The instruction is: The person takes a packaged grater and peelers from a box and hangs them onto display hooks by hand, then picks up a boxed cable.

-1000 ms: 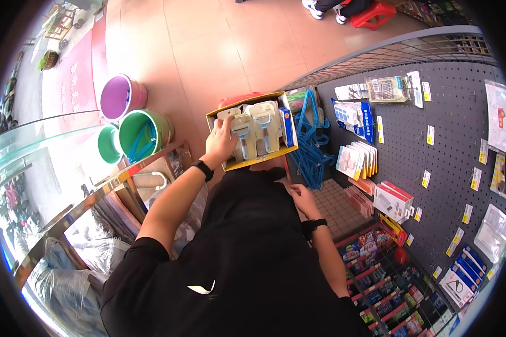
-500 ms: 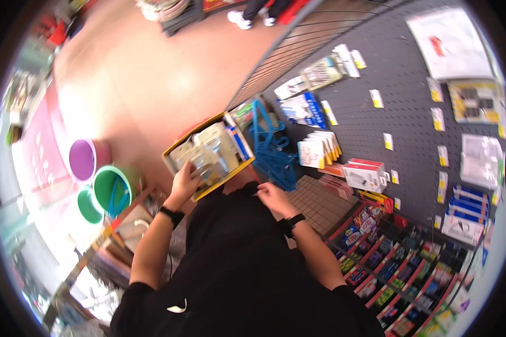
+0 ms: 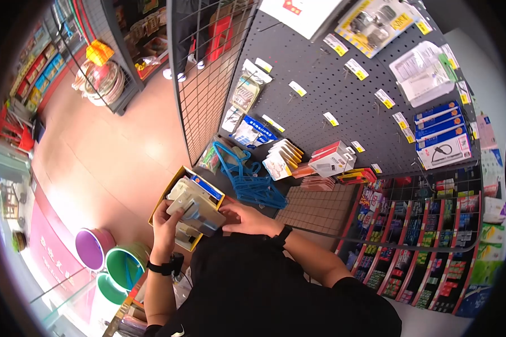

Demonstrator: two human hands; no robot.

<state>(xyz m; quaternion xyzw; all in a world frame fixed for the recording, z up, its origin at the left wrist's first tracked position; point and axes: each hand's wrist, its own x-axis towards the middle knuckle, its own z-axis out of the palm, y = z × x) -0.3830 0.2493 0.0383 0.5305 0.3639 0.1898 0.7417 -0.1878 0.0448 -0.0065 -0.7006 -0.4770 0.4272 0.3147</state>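
Note:
A yellow-edged box (image 3: 156,215) stands in front of my body, with several carded packs and a blue-and-white pack inside. My left hand (image 3: 166,226) is closed on a carded pack (image 3: 197,212) with a blue item, raised over the box opening. My right hand (image 3: 244,219) is at the pack's right edge, thumb and fingers apart, seemingly touching it without gripping. Blue hangers (image 3: 247,182) lie in a pile just right of the box.
A dark pegboard (image 3: 315,84) with hanging packs and price tags rises at the right, above racks of small goods (image 3: 416,224). Purple (image 3: 91,247) and green (image 3: 121,267) buckets stand lower left. Behind a wire grid (image 3: 208,95), a person's legs (image 3: 185,33) show.
The view has turned toward the pegboard. My left hand has lifted a carded pack from the box contents. My right hand has come up from beside my body to the pack.

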